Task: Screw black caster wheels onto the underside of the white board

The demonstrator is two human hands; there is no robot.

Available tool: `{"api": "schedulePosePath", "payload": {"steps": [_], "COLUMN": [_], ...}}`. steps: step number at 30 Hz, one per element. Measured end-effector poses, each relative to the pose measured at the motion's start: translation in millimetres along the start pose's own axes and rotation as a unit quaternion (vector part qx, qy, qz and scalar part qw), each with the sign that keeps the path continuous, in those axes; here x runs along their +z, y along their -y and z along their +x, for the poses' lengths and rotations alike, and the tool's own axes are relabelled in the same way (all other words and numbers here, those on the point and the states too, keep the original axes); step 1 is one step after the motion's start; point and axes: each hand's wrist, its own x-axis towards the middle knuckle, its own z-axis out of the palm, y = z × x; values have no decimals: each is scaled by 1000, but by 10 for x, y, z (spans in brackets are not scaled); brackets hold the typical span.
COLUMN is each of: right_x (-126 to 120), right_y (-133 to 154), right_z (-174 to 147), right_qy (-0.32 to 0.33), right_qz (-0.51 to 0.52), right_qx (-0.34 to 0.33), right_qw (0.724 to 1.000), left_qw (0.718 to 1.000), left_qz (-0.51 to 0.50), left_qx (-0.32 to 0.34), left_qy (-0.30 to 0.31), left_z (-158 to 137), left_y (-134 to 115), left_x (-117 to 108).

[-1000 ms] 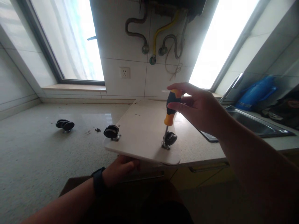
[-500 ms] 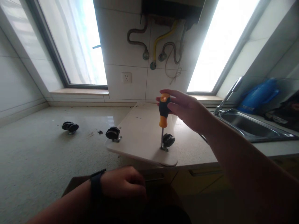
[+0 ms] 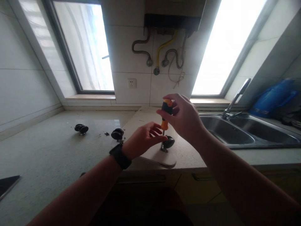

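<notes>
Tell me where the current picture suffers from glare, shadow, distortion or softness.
Head view: glare burns the right window to blank white; head view: cabinet fronts sink into deep shadow; head view: window frames lean outward, likely wide-lens distortion; head view: the blue object at far right looks soft.

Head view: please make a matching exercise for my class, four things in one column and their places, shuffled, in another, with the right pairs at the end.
Things
1. screwdriver
2. farthest-left caster
3. dark strap
4. power socket

Places
A. on the countertop, off the board
B. on the tiled wall
C. in the right hand
D. around the wrist of the left hand

Pairs: 1-C, 2-A, 3-D, 4-B
</notes>
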Motion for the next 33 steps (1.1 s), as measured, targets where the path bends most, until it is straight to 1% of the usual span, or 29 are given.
{"api": "schedulePosePath", "payload": {"steps": [2,4,6,7,8,10,11,12,13,14,17,19,22,24,25,26,27,28,30,31,32,33], "right_x": [-3,-11,-34,-51,-73,-119,-140,-157,-169,-175,-167,-150,-121,-111,-112,-119,-130,-147,-184,-199,-209,-212], "right_y": [11,-2,-33,-51,-69,-100,-112,-120,-123,-122,-87,-42,29,54,54,46,31,10,-34,-53,-67,-75], "right_z": [4,23,53,71,89,126,143,157,169,176,162,126,65,46,47,55,68,86,124,141,154,162], "right_qy": [-2,7,35,62,99,173,199,211,209,193,115,70,11,-4,9,38,81,135,236,264,269,253], "right_qz": [-24,-25,22,75,143,278,318,334,325,300,193,122,14,-39,-35,-1,61,142,290,329,336,314], "right_qx": [-9,-1,17,32,47,70,75,77,75,73,67,54,30,21,18,15,14,18,32,42,51,56], "right_qw": [1000,1000,999,995,984,942,924,915,919,931,972,989,999,999,999,999,995,980,927,906,901,914], "left_qw": [1000,999,998,997,996,994,992,991,990,989,988,990,989,986,985,984,984,984,986,987,987,988], "left_qz": [-4,-14,-39,-53,-66,-89,-102,-115,-127,-137,-146,-133,-133,-153,-162,-166,-166,-162,-153,-150,-148,-147], "left_qx": [-9,-1,14,18,20,20,20,21,21,20,16,17,19,18,18,21,24,27,34,36,35,32], "left_qy": [-15,-38,-57,-61,-64,-66,-65,-64,-63,-60,-45,-42,-55,-62,-65,-67,-67,-65,-59,-55,-49,-46], "left_z": [76,124,157,171,184,205,212,216,215,210,172,140,113,116,121,128,135,142,150,151,151,149], "left_y": [39,72,103,118,132,159,171,181,187,190,181,173,176,188,195,201,207,211,213,212,211,210], "left_x": [99,175,221,234,241,244,241,237,232,227,216,222,258,290,303,312,318,319,315,311,307,305]}}
